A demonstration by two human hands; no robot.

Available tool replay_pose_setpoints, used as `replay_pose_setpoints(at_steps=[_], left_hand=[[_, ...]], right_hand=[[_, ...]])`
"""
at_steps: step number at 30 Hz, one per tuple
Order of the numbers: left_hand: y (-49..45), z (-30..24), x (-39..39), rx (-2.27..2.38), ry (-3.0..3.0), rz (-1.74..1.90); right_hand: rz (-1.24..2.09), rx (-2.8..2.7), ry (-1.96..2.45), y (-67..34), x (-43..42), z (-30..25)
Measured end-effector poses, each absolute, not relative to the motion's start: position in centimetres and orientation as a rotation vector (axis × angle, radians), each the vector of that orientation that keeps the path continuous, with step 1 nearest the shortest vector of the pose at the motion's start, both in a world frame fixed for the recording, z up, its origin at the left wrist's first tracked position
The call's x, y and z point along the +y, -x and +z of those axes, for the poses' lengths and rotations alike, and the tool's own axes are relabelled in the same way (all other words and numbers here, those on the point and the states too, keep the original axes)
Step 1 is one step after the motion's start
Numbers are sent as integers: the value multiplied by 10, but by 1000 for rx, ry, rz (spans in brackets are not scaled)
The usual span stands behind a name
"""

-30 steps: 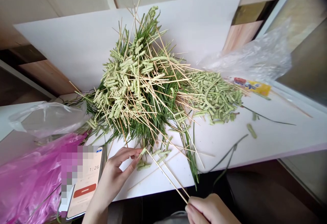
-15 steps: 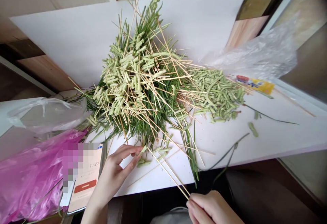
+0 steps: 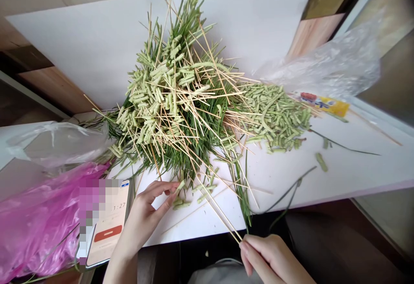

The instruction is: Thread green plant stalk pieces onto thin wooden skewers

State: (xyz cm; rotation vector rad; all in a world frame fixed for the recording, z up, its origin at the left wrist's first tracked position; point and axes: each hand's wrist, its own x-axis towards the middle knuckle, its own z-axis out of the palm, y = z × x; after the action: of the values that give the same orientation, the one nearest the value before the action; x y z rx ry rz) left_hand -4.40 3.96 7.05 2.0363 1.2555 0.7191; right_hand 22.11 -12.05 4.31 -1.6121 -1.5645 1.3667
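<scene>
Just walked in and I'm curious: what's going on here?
A person's right hand grips the ends of thin wooden skewers, while the left hand's fingers are at a pale green cut stem piece. Beside them lies a large heap of green blades, stem pieces and skewers on a white board. A phone showing 1:27 lies by the left hand, near a pink plastic bag.

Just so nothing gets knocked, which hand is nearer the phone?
Left. The left hand is right beside the phone, just off its right edge. The right hand is much farther off to the right, pinching wooden skewers below the table's front edge.
</scene>
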Motion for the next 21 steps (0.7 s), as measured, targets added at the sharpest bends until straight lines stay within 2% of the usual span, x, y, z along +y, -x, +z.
replay_pose_setpoints(at_steps=[7,16,21], left_hand=[[44,74,36,1448,-1995,760],[63,79,14,1677,-1899,790],[57,81,14,1621,-1934,835]], right_hand=[[1051,-1519,1742,-237,-117,56],[906,-1473,1769,-267,-150,48],[915,-1427,1776,-272,-168,47]])
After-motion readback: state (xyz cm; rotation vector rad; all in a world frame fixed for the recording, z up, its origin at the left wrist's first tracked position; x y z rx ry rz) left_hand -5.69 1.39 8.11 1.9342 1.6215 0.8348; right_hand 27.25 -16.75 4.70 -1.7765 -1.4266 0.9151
